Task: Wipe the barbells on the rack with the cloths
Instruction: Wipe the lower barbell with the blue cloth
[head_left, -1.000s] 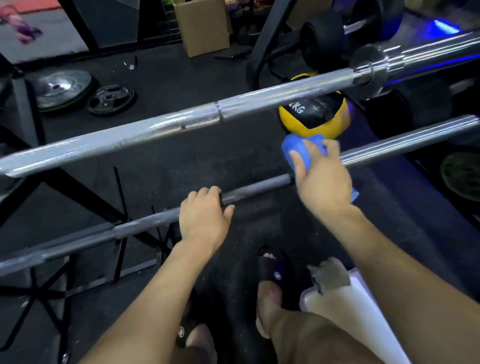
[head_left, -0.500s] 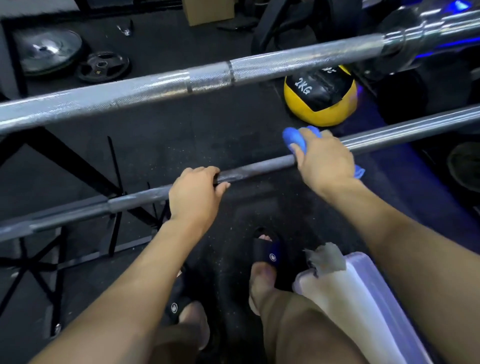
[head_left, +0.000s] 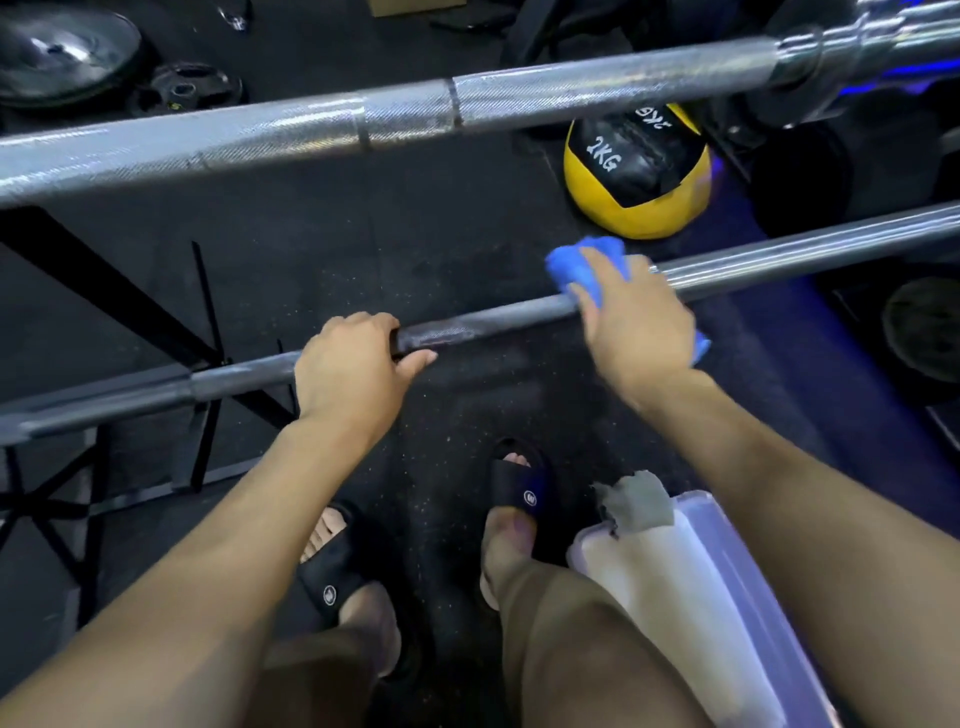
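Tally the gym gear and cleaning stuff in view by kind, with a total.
Barbells: 2
Weight plates: 2
Medicine ball: 1
Blue cloth: 1
Grey cloth: 1
Plastic box: 1
Total: 8

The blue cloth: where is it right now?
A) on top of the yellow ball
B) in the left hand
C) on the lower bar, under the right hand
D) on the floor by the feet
C: the right hand presses the blue cloth onto the lower bar.

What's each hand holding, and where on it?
Left hand grips the lower barbell around its dark mid-shaft. Right hand holds the blue cloth bunched against the same bar's shaft, further right.
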